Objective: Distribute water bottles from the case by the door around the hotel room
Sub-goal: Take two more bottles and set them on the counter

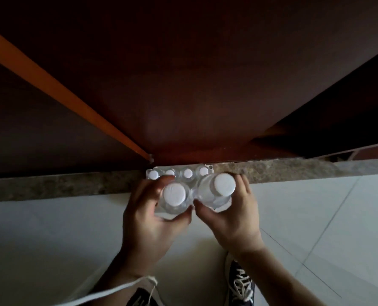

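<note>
Head view. Left hand [148,214], 7 o'clock of centre: fingers curled round a clear water bottle [174,198], cap up. Right hand [232,214], 5 o'clock: clasps a second bottle [219,191], upright likewise, probably for carrying off. Case [179,173], at 12 o'clock from the hands: four caps showing, on the stone threshold [73,184] against the dark door [183,85]. Pale tile floor [51,228]; laced shoe [241,283] at 5 o'clock.

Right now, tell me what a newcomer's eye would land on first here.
First, the two clear bottles at centre frame, white caps facing the camera: the left hand grips the left bottle and the right hand grips the right bottle. Just beyond them, the case shows four more white caps, on the stone threshold against the dark red door.
</note>
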